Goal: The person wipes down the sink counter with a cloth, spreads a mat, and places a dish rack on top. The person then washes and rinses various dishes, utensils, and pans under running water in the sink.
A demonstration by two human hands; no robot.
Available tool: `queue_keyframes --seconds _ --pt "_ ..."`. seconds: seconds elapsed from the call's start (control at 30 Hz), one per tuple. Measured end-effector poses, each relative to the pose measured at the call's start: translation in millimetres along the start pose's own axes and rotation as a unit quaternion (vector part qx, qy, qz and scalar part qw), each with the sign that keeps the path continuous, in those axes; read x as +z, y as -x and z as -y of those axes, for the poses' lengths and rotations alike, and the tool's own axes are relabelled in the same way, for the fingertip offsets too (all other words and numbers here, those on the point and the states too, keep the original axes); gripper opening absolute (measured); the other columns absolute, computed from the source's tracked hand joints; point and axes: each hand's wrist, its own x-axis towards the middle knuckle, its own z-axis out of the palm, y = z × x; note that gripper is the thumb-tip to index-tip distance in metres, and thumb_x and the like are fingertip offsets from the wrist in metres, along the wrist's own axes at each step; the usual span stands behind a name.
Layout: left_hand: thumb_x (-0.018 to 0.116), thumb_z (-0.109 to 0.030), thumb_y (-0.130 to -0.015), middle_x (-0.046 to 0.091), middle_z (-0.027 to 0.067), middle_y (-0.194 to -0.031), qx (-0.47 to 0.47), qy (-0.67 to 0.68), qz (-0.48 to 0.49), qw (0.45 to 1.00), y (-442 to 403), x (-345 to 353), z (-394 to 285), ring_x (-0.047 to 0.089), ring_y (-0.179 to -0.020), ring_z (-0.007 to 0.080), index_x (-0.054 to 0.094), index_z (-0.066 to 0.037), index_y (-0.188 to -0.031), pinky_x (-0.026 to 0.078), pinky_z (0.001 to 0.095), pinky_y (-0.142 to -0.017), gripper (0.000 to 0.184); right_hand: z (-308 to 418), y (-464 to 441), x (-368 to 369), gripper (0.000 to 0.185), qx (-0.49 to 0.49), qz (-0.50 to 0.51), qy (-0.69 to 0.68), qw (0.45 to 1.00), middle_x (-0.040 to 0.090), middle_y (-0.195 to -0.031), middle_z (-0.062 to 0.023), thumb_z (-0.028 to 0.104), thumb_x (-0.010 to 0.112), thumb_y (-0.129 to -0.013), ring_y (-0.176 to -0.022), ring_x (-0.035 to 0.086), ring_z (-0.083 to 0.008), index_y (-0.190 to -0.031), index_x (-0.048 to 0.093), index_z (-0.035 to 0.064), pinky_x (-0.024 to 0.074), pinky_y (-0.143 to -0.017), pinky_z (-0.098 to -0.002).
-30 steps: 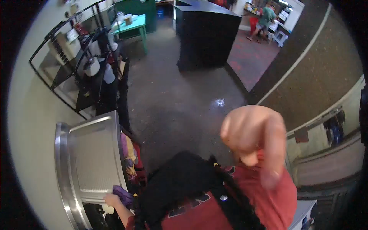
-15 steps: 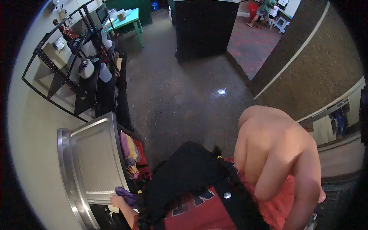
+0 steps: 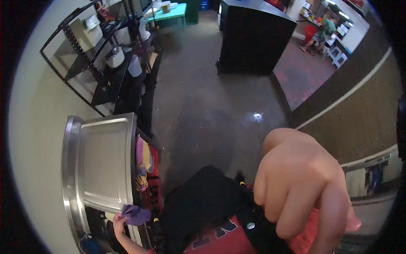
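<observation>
At the lower left, my left hand (image 3: 119, 220) pinches a crumpled purple cloth (image 3: 136, 215) by one side. The cloth hangs beside the near corner of a ribbed stainless steel drainboard (image 3: 105, 161). Large and close to the camera on the right is my right hand (image 3: 302, 178), its back towards me. Its fingers are loosely bent and point downward, thumb out to the side, and I see nothing gripped in them. Bright red fabric (image 3: 302, 233) shows beneath that hand; whether it is a sleeve I cannot tell.
Colourful cloths (image 3: 144, 163) hang beside the drainboard. A black metal rack (image 3: 97, 63) with containers stands along the left wall. Ahead are a dark counter (image 3: 256, 42) and a turquoise table (image 3: 171, 12). A person (image 3: 325, 31) sits in the far right background.
My left hand has moved slightly left, and the purple cloth is more spread out. My right hand sits slightly lower. The view has tilted up, showing more of the far room.
</observation>
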Motion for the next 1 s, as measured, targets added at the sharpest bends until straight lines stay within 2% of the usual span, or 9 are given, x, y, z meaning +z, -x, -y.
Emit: queue_keyframes --seconds 0.1,0.2,0.4,0.57,0.77,0.83,0.9,0.97,1.0 --pt "0.066 0.005 -0.081 0.05 -0.0048 -0.075 0.043 0.004 -0.041 0.998 12.9 -15.6 12.9 0.047 -0.069 0.0074 0.047 -0.01 -0.08 0.037 0.0231 -0.066 0.024 -25.1 -16.2 -29.3 0.052 0.017 0.096 -0.071 0.993 0.049 -0.051 -0.0012 0.055 0.052 -0.1 -0.031 0.041 -0.0053 -0.101 0.078 0.0097 0.0195 -0.029 -0.0232" --pt "0.065 0.001 -0.086 0.051 -0.0035 -0.079 0.139 0.007 -0.084 0.987 43.3 18.9 -25.0 0.047 -0.073 0.008 0.048 -0.009 -0.083 0.038 0.0233 -0.068 0.02 -62.8 -24.7 -41.7 0.051 -0.199 0.112 -0.081 0.97 0.048 -0.052 0.0003 0.053 0.052 -0.1 -0.032 0.041 -0.0054 -0.101 0.077 0.0081 0.0198 -0.03 -0.0238" --pt "0.062 -0.009 -0.096 0.043 -0.0026 -0.089 0.195 0.032 -0.178 0.964 78.4 40.9 -70.2 0.042 -0.084 0.009 0.046 -0.009 -0.092 0.036 0.0227 -0.078 0.016 -99.9 -27.7 -43.7 0.024 0.033 0.182 -0.242 0.952 0.055 -0.064 -0.0019 0.029 0.055 -0.103 -0.045 0.043 -0.0088 -0.104 0.073 0.0135 0.0249 -0.043 -0.0274" --pt "0.057 -0.022 -0.099 0.048 -0.0002 -0.094 0.243 0.021 -0.23 0.942 72.1 15.3 -101.8 0.045 -0.092 0.0106 0.051 -0.007 -0.1 0.036 0.0234 -0.087 0.017 -157.9 -37.0 -4.6 0.054 -0.027 0.058 -0.207 0.976 0.05 -0.056 -0.0009 0.054 0.058 -0.097 -0.035 0.042 -0.0063 -0.109 0.074 0.0043 0.0228 -0.032 -0.0239" --pt "0.059 -0.017 -0.098 0.05 -0.0002 -0.094 0.218 -0.061 -0.261 0.939 -11.5 -77.1 -55.3 0.046 -0.09 0.0118 0.052 -0.006 -0.107 0.04 0.0265 -0.086 0.016 -236.4 -63.3 35.6 0.061 0.06 0.141 -0.373 0.915 0.055 -0.063 -0.0042 0.056 0.066 -0.092 -0.04 0.051 -0.0095 -0.111 0.072 -0.0016 0.0337 -0.032 -0.0255" --pt "0.068 -0.023 -0.09 0.056 0.0171 -0.134 -0.054 -0.366 -0.268 0.889 -42.6 -107.1 -14.2 0.065 -0.106 0.0307 0.05 -0.005 -0.126 0.051 0.041 -0.087 0.044 -264.4 -75.4 35.9 0.064 0.077 0.18 -0.408 0.892 0.056 -0.064 -0.005 0.057 0.068 -0.09 -0.041 0.054 -0.0107 -0.113 0.072 -0.0024 0.0375 -0.033 -0.0258" --pt "0.075 -0.025 -0.083 0.036 0.0231 -0.154 -0.142 -0.556 -0.255 0.778 -43.5 -84.7 -17.8 0.057 -0.122 0.0418 0.04 -0.007 -0.145 0.052 0.0496 -0.095 0.074 -296.1 -75.0 32.0 0.037 0.162 0.327 -0.292 0.884 0.064 -0.073 -0.0083 0.032 0.072 -0.09 -0.058 0.058 -0.0243 -0.109 0.071 -0.0007 0.0389 -0.048 -0.0345" --pt "0.074 -0.033 -0.085 0.03 0.0222 -0.158 -0.079 -0.386 -0.222 0.892 -64.3 -67.3 -20.6 0.049 -0.131 0.0427 0.041 -0.01 -0.148 0.043 0.0568 -0.105 0.075 -327.5 -50.2 38.1 0.039 0.246 0.216 -0.252 0.911 0.063 -0.075 -0.0071 0.032 0.073 -0.088 -0.058 0.058 -0.0226 -0.109 0.07 -0.001 0.04 -0.052 -0.0327" --pt "0.066 -0.047 -0.088 0.025 0.0225 -0.16 0.029 -0.507 -0.288 0.812 -83.8 -28.0 -6.6 0.032 -0.144 0.0426 0.04 -0.012 -0.149 0.026 0.0661 -0.113 0.075 -351.7 -47.6 55.5 0.04 0.367 0.113 -0.164 0.909 0.062 -0.077 -0.0052 0.031 0.075 -0.086 -0.06 0.057 -0.0192 -0.109 0.069 -0.0008 0.0407 -0.055 -0.0312"
